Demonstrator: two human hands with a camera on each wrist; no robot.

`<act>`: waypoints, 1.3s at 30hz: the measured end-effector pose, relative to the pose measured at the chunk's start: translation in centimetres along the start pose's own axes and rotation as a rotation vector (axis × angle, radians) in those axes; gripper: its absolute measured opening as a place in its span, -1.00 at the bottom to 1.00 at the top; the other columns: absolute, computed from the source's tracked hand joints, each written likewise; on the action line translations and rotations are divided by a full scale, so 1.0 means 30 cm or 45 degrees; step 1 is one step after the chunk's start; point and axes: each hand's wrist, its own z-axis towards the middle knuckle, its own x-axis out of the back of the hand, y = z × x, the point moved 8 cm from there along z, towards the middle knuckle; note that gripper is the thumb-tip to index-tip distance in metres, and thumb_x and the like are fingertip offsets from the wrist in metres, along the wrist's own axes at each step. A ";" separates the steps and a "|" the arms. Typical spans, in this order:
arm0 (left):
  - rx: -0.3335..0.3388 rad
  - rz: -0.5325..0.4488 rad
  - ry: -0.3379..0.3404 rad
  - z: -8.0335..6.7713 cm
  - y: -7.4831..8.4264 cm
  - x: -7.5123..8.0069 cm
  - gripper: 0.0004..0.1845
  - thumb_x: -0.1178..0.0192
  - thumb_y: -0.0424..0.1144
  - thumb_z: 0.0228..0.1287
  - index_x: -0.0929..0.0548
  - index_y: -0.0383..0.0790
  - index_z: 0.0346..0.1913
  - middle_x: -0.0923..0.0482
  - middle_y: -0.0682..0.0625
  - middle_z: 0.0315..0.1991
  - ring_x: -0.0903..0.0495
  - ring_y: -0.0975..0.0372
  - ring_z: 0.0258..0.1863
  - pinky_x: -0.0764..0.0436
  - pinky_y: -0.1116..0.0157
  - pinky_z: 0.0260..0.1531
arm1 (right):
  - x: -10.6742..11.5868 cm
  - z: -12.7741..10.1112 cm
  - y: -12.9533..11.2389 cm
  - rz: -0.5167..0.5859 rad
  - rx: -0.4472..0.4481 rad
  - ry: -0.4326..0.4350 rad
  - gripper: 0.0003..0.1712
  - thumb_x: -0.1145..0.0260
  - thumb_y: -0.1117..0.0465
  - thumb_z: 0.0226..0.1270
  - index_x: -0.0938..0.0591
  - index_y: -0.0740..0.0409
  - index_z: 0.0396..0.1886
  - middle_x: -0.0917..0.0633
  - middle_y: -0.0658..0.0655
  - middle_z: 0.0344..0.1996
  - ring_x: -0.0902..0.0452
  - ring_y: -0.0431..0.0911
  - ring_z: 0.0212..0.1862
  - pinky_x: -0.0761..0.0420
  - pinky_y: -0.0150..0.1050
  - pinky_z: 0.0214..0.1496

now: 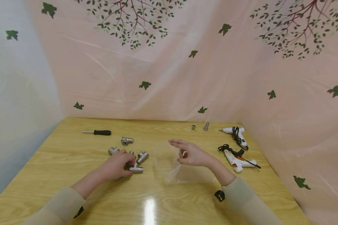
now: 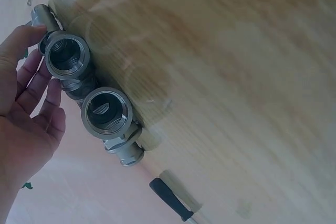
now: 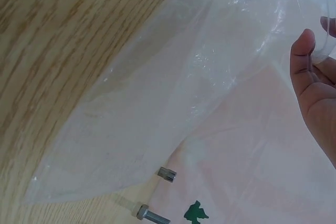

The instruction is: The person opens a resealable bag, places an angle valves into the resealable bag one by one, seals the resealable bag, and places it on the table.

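Observation:
Several metal tee pipe fittings (image 1: 142, 157) lie in a cluster left of the table's middle. My left hand (image 1: 116, 164) is over them, thumb and fingers around one tee fitting (image 2: 68, 56); its fingers partly hide others in the head view. Beside that one, another tee fitting (image 2: 107, 113) shows its round threaded opening in the left wrist view. To the right, my right hand (image 1: 195, 154) holds a clear plastic bag (image 1: 186, 175) near its edge between thumb and fingers. The bag (image 3: 136, 124) spreads out below that hand, over the wooden table.
A black-handled screwdriver (image 1: 102, 132) lies at the back left, with a single tee fitting (image 1: 127, 141) nearer. At the back are a small metal nut (image 1: 193, 127) and a bolt (image 1: 206, 126). Two white glue guns (image 1: 233, 130) with black cords lie on the right.

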 end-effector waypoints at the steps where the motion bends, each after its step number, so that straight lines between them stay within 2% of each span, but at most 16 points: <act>1: -0.005 -0.002 0.006 -0.001 0.000 0.000 -0.76 -0.46 -0.15 -0.07 -0.58 0.02 -0.38 -0.51 0.26 -0.42 -0.34 0.32 -0.34 -0.31 0.27 -0.27 | -0.002 0.000 0.000 0.001 0.000 -0.002 -0.20 -0.29 0.36 0.19 -0.22 0.17 0.43 -0.26 0.12 0.41 -0.43 -0.32 -0.39 -0.59 -0.42 -0.35; 3: -0.020 -0.011 0.020 -0.001 0.003 0.001 -0.77 -0.45 -0.16 -0.06 -0.57 0.03 -0.39 -0.51 0.27 -0.44 -0.36 0.34 -0.37 -0.34 0.30 -0.28 | -0.004 0.000 -0.001 0.000 0.002 -0.004 -0.20 -0.29 0.36 0.19 -0.22 0.17 0.43 -0.26 0.13 0.40 -0.43 -0.32 -0.39 -0.59 -0.42 -0.36; 6: -0.036 -0.102 0.035 -0.001 0.008 0.006 -0.79 -0.43 -0.25 -0.06 -0.57 0.01 -0.40 -0.50 0.24 -0.45 -0.41 0.37 -0.43 -0.43 0.37 -0.36 | -0.003 0.001 -0.004 -0.008 0.015 0.000 -0.21 -0.29 0.37 0.19 -0.22 0.18 0.42 -0.26 0.15 0.40 -0.42 -0.33 -0.40 -0.58 -0.42 -0.38; 10: -0.012 -0.323 0.046 0.000 0.006 0.022 -0.80 -0.37 -0.36 -0.02 -0.58 -0.05 -0.37 -0.52 0.18 -0.43 -0.49 0.38 -0.46 -0.54 0.44 -0.48 | 0.003 0.004 -0.016 -0.005 0.046 0.006 -0.22 -0.28 0.36 0.21 -0.22 0.21 0.42 -0.26 0.20 0.40 -0.41 -0.33 -0.41 -0.58 -0.40 -0.39; 14: 0.040 -0.540 0.071 0.006 0.007 0.054 -0.85 -0.34 -0.35 0.07 -0.61 -0.05 -0.32 -0.58 0.15 -0.40 -0.56 0.37 -0.47 -0.60 0.41 -0.47 | 0.002 0.011 -0.021 0.005 0.052 -0.006 -0.23 -0.27 0.34 0.23 -0.21 0.19 0.43 -0.25 0.18 0.40 -0.42 -0.32 -0.40 -0.58 -0.40 -0.39; 18: 0.043 -0.694 0.115 0.030 0.040 0.101 -0.86 -0.37 -0.28 0.10 -0.63 -0.04 -0.29 -0.63 0.10 -0.39 -0.62 0.34 -0.48 -0.64 0.37 -0.47 | -0.003 0.019 -0.019 0.012 0.034 -0.020 -0.23 -0.27 0.34 0.24 -0.20 0.17 0.43 -0.24 0.16 0.41 -0.44 -0.31 -0.39 -0.58 -0.42 -0.37; 21: 0.006 -0.746 0.132 0.060 0.086 0.121 -0.85 -0.38 -0.25 0.10 -0.64 -0.04 -0.28 -0.65 0.09 -0.35 -0.65 0.34 -0.45 -0.65 0.38 -0.43 | -0.002 0.023 -0.018 0.008 0.018 -0.026 -0.24 -0.26 0.33 0.24 -0.21 0.19 0.43 -0.26 0.17 0.40 -0.47 -0.30 -0.37 -0.58 -0.41 -0.38; 26: -0.075 -0.743 0.126 0.123 0.179 0.115 -0.86 -0.38 -0.28 0.08 -0.65 -0.09 -0.29 -0.63 0.09 -0.31 -0.64 0.37 -0.43 -0.65 0.42 -0.41 | 0.004 0.027 -0.014 0.049 -0.046 -0.030 -0.25 -0.24 0.34 0.22 -0.23 0.18 0.42 -0.30 0.16 0.38 -0.52 -0.28 -0.35 -0.59 -0.37 -0.44; 31: -0.156 -0.615 0.091 0.184 0.255 0.082 -0.87 -0.38 -0.31 0.07 -0.65 -0.14 -0.30 -0.58 0.08 -0.32 -0.58 0.40 -0.46 -0.61 0.48 -0.43 | 0.008 0.030 -0.015 0.101 -0.087 -0.047 -0.25 -0.21 0.34 0.23 -0.22 0.15 0.43 -0.27 0.13 0.40 -0.53 -0.26 -0.39 -0.60 -0.34 -0.47; 34: -0.194 -0.587 0.060 0.208 0.280 0.051 -0.87 -0.39 -0.32 0.07 -0.66 -0.16 -0.30 -0.57 0.07 -0.32 -0.56 0.39 -0.45 -0.60 0.48 -0.41 | 0.007 0.031 -0.018 0.121 -0.097 -0.050 -0.26 -0.19 0.33 0.25 -0.21 0.11 0.44 -0.25 0.11 0.41 -0.55 -0.25 -0.41 -0.60 -0.32 -0.48; 39: -0.184 -0.619 -0.029 0.236 0.290 -0.024 -0.88 -0.39 -0.33 0.05 -0.67 -0.14 -0.33 -0.57 0.07 -0.33 -0.56 0.38 -0.44 -0.60 0.48 -0.39 | 0.007 0.033 -0.023 0.177 -0.095 -0.022 -0.27 -0.18 0.35 0.26 -0.22 0.10 0.43 -0.28 0.12 0.39 -0.53 -0.23 -0.48 -0.58 -0.32 -0.52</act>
